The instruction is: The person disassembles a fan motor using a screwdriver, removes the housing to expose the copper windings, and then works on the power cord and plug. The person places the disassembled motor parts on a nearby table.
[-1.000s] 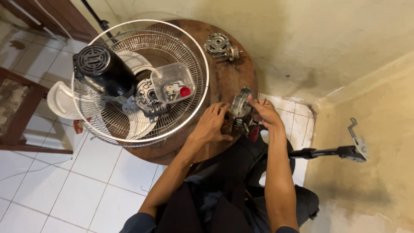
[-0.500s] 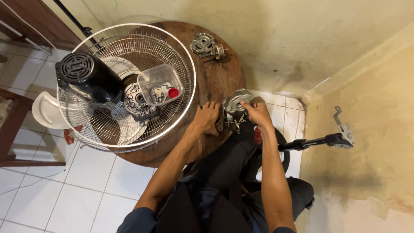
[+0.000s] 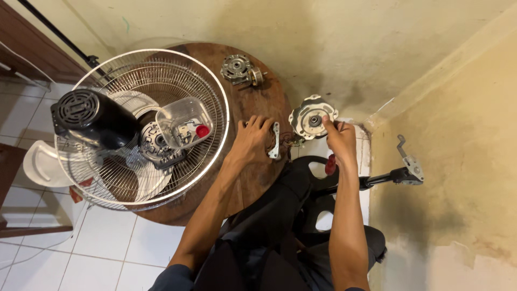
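Note:
My right hand point(image 3: 338, 139) holds a round grey metal motor cover point(image 3: 311, 116) upright at the right edge of the round wooden table point(image 3: 253, 102). My left hand point(image 3: 252, 141) rests on the table and grips a small white metal bracket point(image 3: 276, 141) with dark wires trailing toward the cover. A red-handled tool point(image 3: 330, 164) lies just below my right hand, partly hidden.
A wire fan guard point(image 3: 177, 64) covers the table's left side, holding a black motor housing point(image 3: 90, 117), a clear plastic tub point(image 3: 184, 122) of small parts and a white fan blade point(image 3: 151, 183). Another motor part point(image 3: 240, 70) sits at the back. A black metal stand point(image 3: 393, 175) lies on the floor right.
My hands have drawn apart: the right hand lifted the motor cover away to the right, while the left hand stays on the table with the bracket. The view shifted.

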